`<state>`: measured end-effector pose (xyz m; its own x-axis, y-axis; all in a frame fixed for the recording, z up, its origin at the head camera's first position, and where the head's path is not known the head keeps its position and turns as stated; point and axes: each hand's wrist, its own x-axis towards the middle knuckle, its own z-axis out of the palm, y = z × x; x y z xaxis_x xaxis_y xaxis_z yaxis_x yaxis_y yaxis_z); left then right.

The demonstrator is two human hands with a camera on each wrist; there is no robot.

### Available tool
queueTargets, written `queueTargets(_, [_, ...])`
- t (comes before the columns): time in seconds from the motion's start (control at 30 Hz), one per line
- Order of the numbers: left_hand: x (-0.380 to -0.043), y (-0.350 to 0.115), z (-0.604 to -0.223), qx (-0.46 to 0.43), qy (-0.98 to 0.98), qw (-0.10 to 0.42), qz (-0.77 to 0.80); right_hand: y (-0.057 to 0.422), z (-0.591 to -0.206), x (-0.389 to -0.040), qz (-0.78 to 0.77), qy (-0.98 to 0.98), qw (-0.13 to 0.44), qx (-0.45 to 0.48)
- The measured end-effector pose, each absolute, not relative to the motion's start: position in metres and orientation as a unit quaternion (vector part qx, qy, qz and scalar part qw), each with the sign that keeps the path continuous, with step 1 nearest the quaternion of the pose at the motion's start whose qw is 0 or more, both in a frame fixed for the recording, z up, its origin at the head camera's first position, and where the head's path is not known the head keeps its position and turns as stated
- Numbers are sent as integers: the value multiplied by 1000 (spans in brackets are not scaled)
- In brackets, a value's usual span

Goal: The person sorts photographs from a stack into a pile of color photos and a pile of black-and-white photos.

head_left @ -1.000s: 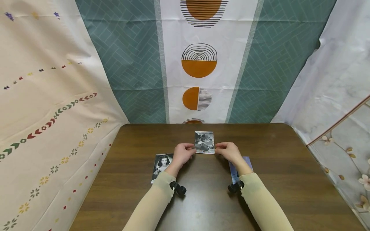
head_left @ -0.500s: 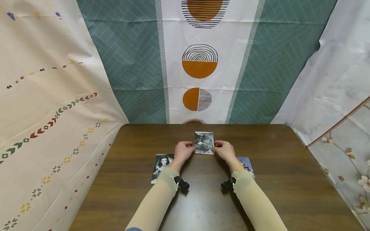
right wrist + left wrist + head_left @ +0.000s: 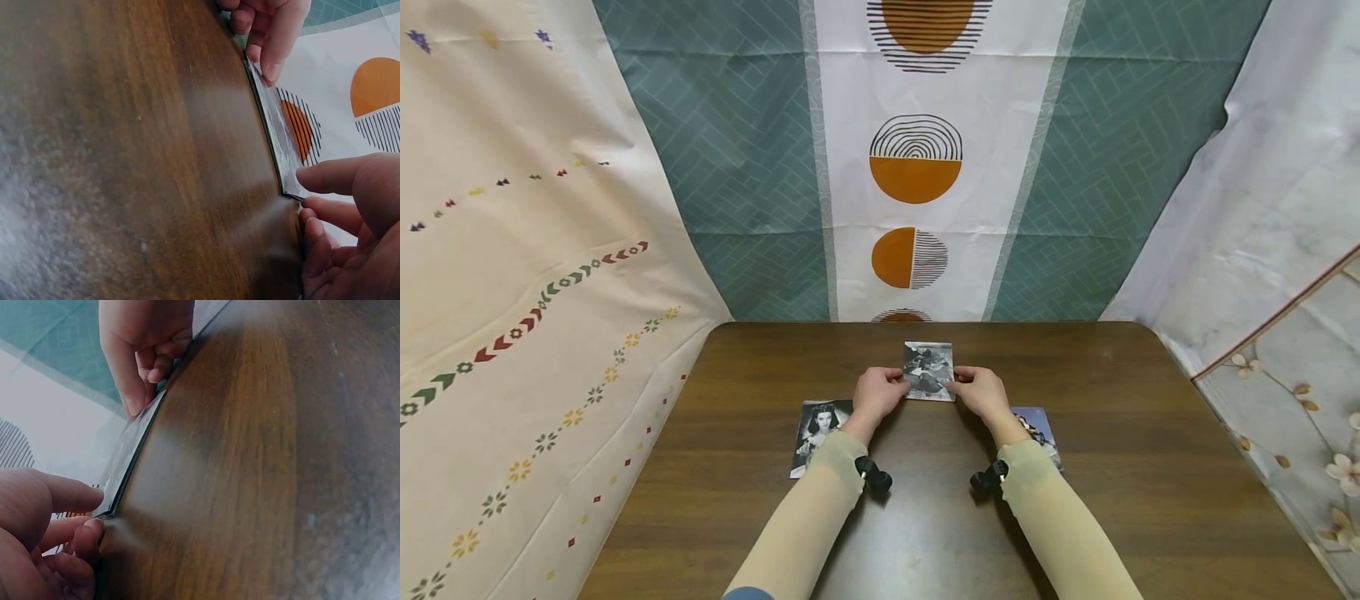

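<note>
A black-and-white photo card [image 3: 928,367] lies at the far middle of the wooden table, its picture facing up. My left hand [image 3: 878,396] holds its left edge near the lower corner, while my right hand [image 3: 985,396] pinches the opposite edge. In the left wrist view, the left thumb [image 3: 81,495] rests on the card's top face and fingers curl at its side. From the right wrist, the card [image 3: 275,131] shows a glossy surface and a dark, layered-looking edge. The right thumb [image 3: 325,176] presses its near corner.
A black-and-white portrait photo [image 3: 818,429] lies left of the left forearm, partly covered. Under the right wrist a bluish picture card [image 3: 1041,429] is partly hidden. The wooden table [image 3: 1120,500] ends at a patterned cloth backdrop [image 3: 745,167].
My right hand has shifted inward, bringing its thumb onto the card and uncovering more of the bluish card. The left forearm has moved slightly right. The middle photo card stays in place.
</note>
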<state>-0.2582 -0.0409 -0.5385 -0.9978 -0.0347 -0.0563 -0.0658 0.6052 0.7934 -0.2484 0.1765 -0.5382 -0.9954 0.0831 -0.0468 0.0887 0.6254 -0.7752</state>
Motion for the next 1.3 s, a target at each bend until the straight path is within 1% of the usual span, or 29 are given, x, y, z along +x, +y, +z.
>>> queueTargets(0.63, [-258,-42,-537,-25,891,28,452,175,-534,-245,-433,899,10,59])
queueTargets(1.3, [-258,-46,-535,-35,823,70,563,171,-533,-243,-476,877,-3,58])
